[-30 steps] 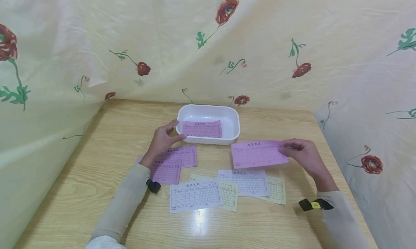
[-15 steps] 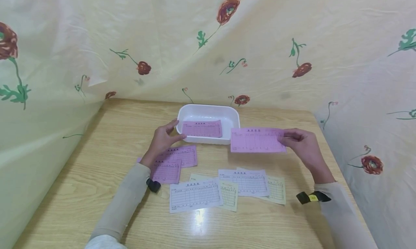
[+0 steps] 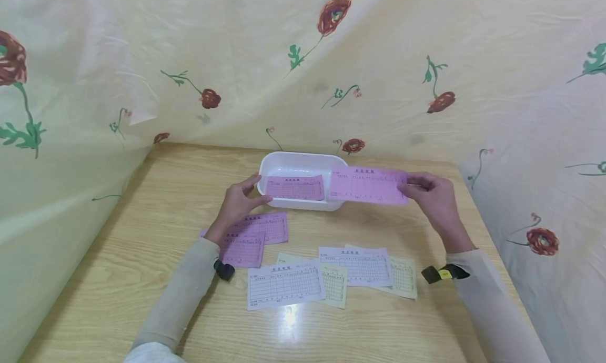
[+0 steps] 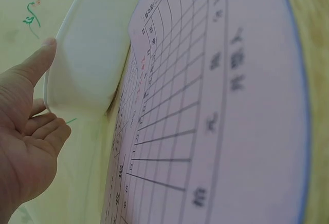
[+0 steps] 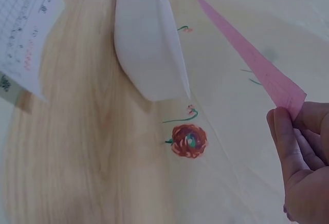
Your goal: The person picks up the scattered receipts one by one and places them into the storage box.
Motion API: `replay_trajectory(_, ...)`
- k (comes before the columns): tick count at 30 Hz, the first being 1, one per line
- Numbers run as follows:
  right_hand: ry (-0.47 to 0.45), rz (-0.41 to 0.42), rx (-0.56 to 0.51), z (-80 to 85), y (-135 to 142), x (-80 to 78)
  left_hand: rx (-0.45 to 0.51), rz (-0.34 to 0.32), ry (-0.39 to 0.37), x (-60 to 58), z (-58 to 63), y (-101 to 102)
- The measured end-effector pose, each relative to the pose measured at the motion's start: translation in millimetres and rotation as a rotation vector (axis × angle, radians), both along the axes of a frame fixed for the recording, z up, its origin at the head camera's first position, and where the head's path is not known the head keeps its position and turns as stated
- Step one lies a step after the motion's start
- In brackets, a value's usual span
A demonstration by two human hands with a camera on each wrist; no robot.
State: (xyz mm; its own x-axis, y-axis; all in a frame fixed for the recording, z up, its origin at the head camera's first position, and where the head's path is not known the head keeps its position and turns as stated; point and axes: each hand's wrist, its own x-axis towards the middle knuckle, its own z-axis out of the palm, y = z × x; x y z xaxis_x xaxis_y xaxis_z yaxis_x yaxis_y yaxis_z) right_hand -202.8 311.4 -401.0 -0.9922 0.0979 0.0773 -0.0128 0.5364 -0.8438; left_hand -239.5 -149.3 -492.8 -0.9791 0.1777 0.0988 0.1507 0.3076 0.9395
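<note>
My right hand (image 3: 434,197) pinches a pink printed form slip (image 3: 366,185) by its right end, fingers and thumb on either side in the right wrist view. That slip hangs over the right end of a white plastic tray (image 3: 303,204). Inside the tray lies another pink slip (image 3: 294,188). My left hand (image 3: 239,200) holds the tray's left end, thumb near the front corner and fingers at the left rim. Beneath the left wrist, pink slips (image 3: 241,250) overlap on the table, partly hidden by the arm.
White slips (image 3: 286,285) lie over yellowish slips (image 3: 335,286) on the wooden table (image 3: 118,268) in front of the tray. A flower-printed cloth (image 3: 265,63) stands behind and along both sides. Black bands (image 3: 223,270) sit on both wrists.
My right hand has raised the pink slip and carried it away from me and slightly left, from beside the tray to above its right end. My left hand stays at the tray.
</note>
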Motion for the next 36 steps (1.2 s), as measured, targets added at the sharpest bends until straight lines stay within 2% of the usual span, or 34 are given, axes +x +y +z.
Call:
replay_trajectory(10,0.049,0.015,-0.095,11.1,-21,-25.2,0.003,0.006,0.002,-0.2,-1.2,1)
replay_trajectory(18,0.095,0.046,-0.183,10.0,-42,-45.3,0.014,0.004,-0.006,0.5,-1.7,1)
replay_trajectory(21,0.098,0.059,-0.183,8.1,-51,-51.0,0.013,0.007,-0.011,0.6,-1.6,1)
replay_trajectory(36,-0.012,0.110,-0.213,-4.8,-99,-75.7,0.001,0.004,-0.007,0.6,-0.1,0)
